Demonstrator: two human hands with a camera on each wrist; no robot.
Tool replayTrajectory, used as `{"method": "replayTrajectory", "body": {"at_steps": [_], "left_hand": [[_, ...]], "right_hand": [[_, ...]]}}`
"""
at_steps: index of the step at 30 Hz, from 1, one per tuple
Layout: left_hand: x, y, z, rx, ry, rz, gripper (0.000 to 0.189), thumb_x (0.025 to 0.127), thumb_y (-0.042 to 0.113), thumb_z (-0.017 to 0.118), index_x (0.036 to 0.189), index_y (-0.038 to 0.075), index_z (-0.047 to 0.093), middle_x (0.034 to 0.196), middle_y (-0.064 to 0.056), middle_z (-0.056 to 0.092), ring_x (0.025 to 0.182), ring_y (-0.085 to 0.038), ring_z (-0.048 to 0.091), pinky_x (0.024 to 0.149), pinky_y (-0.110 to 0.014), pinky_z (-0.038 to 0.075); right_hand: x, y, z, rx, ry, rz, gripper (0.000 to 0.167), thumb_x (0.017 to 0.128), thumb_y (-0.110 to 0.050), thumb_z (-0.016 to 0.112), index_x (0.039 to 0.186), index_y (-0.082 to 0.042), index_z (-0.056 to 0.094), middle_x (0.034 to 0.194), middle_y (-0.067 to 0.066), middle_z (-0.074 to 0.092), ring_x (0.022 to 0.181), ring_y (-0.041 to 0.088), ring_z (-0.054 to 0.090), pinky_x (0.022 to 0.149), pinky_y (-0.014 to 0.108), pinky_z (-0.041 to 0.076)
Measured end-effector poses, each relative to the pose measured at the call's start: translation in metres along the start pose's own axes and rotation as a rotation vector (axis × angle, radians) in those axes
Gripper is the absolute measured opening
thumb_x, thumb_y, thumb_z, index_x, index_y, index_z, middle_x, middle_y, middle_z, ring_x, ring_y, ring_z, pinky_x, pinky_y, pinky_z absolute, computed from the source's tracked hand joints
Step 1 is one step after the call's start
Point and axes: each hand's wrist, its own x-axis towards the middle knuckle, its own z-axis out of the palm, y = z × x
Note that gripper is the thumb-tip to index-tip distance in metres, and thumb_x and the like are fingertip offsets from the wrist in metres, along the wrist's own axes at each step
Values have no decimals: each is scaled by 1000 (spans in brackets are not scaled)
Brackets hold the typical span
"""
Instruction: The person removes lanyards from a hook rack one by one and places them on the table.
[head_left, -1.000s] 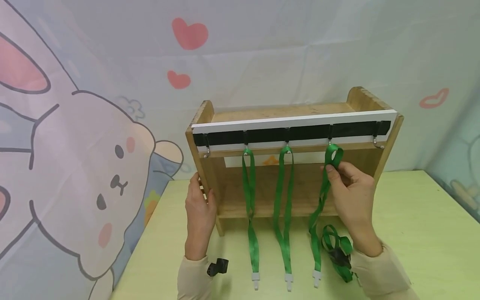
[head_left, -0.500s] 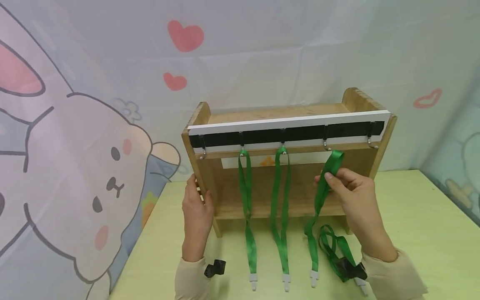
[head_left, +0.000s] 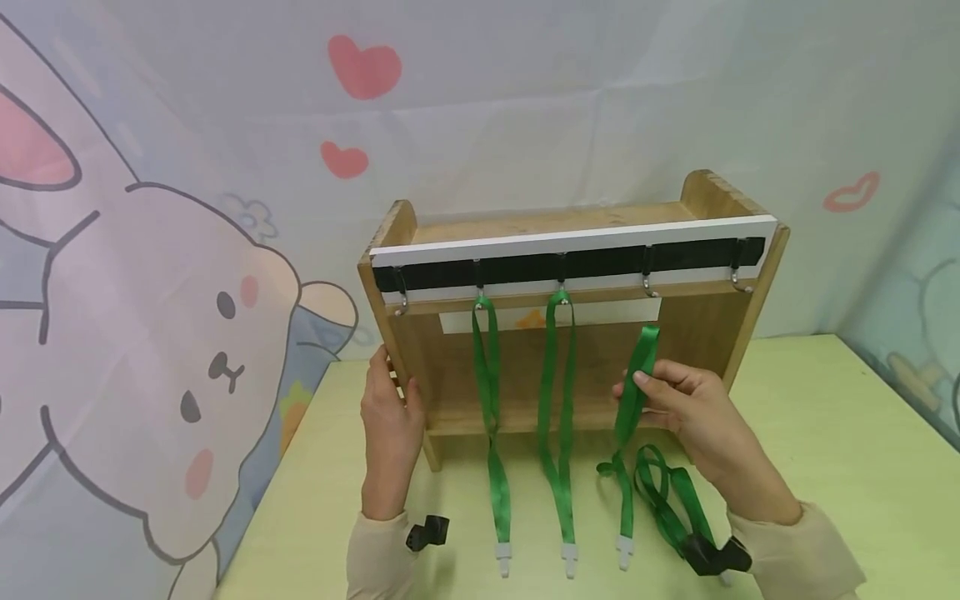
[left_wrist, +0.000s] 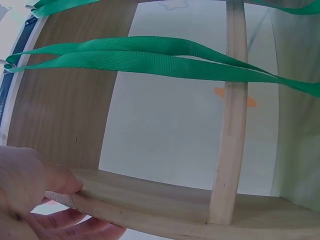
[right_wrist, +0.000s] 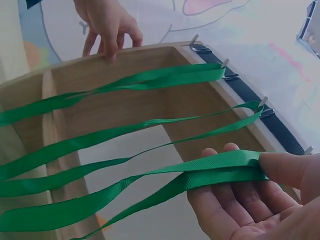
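Observation:
My right hand (head_left: 693,417) pinches the top of a green lanyard (head_left: 636,392) between thumb and fingers, below the row of hooks. Its strap hangs down to a white clip (head_left: 625,552). In the right wrist view the lanyard (right_wrist: 220,170) lies across the fingers under the thumb. My left hand (head_left: 393,425) grips the left side panel of a wooden shelf (head_left: 517,367), thumb in front and fingers behind, as the left wrist view shows the hand (left_wrist: 35,190) round the panel edge. Two more green lanyards, a left one (head_left: 487,367) and a middle one (head_left: 551,392), hang from hooks.
A black strip (head_left: 600,264) on a white board carries several metal hooks; the far left hook (head_left: 401,300), the right-hand hook (head_left: 648,285) and the far right hook (head_left: 738,279) bear nothing. Another green lanyard (head_left: 675,500) lies bunched on the yellow-green table (head_left: 825,467).
My right hand has taken the lanyard off the fourth hook from the left and brought it down and slightly left. My left hand keeps its grip on the shelf side.

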Motion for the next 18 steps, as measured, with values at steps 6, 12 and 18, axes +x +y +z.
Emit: {"method": "replayTrajectory", "body": {"at_steps": [6,12,18], "left_hand": [[0,-1,2,-1,9,18,49,92,-12,63,137,-10,43,116,-32,58,90,-45,65,64,-50,61],[1,-1,1,-1,18,31,49,91,-12,63,136,-11,44,116,-33,58,91,-45,66,63,-51,61],[0,-1,1,-12,19,26,50,91,-13,63,137,-10,43,118,-32,58,94,-46,66,64,-51,61]], "right_hand": [[-5,12,-6,0,-57,60,20,106,-15,54,102,-8,72,101,4,75,96,18,73,80,39,60],[-11,26,-11,6,-104,100,22,107,-13,52,103,-10,74,99,3,76,96,20,73,81,39,59],[-19,41,-15,-15,-148,175,24,107,-14,51,104,-16,75,100,-1,76,95,19,73,77,35,59]]}}
